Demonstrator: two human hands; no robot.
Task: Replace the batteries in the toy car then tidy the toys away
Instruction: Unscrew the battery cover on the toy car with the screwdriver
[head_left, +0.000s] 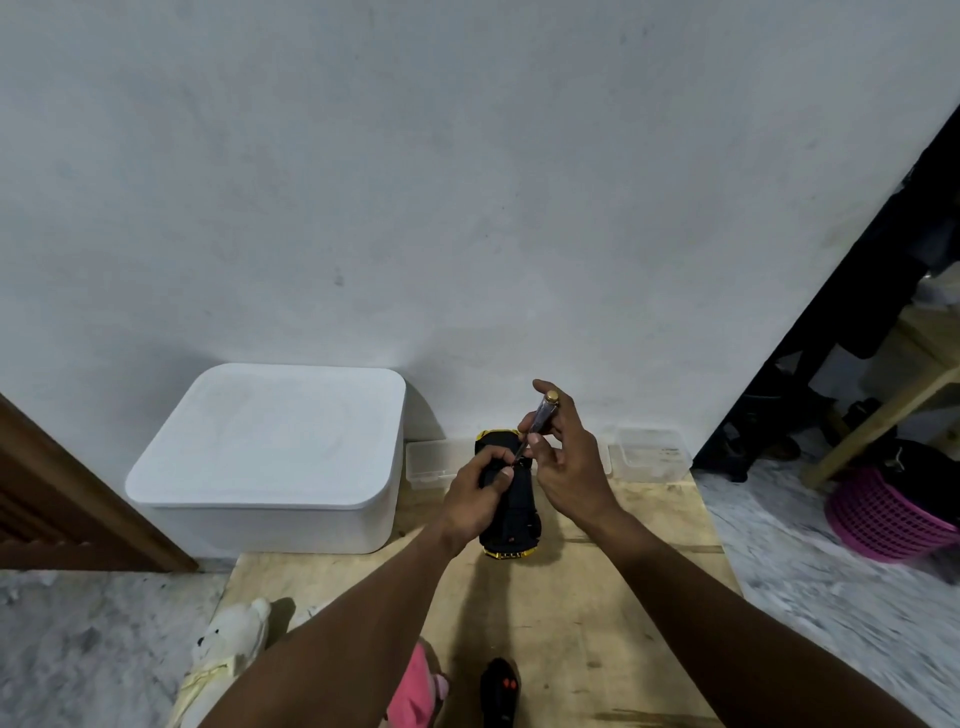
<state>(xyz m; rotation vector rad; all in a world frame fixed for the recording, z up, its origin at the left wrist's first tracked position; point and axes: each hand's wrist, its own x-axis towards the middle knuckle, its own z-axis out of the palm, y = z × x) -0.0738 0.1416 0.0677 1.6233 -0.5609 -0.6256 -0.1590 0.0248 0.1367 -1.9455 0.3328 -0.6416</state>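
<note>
A lidded box (265, 447) waited by the wall for the tidying. The left hand (475, 499), fingers (493, 457) curled, gripped the car (511, 525), belly-up on the worktop (623, 597), steadying it; the screwdriver (537, 421), pinched in the right hand (571, 467), met its underside, likely at the battery-cover screw.

We see a plain white wall (467, 182) filling the upper frame, grey marbled floor (93, 634) at lower left, a brown wooden door (57, 499) at the left edge, and a pink basket (883, 519) at right.
</note>
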